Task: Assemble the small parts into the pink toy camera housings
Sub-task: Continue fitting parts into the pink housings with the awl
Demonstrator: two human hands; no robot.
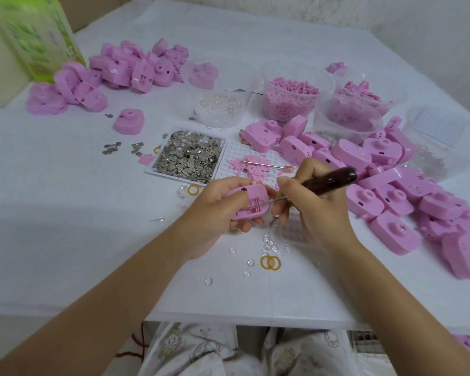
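Two hands meet over the table (pixel 65 240). The left hand (pixel 217 210) curls round a pink housing (pixel 248 204). The right hand (pixel 318 210) grips a dark-handled pick (pixel 329 180), its tip inside the housing's open back, with the detail there too small to read. Clear lenses (pixel 269 242) lie just below. A housing pile (pixel 391 185) crowds the right and is cut off by the frame. Bare tabletop lies to the left.

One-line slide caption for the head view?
Left hand holds a pink toy camera housing; right hand grips a dark-handled pick, tip at its open back.

I see a green-and-white pack (pixel 36 36) standing at the white worktop's (pixel 65 240) far left corner; below the near edge, pale patterned cloth (pixel 201 351); a red cord (pixel 136 346) beside it.
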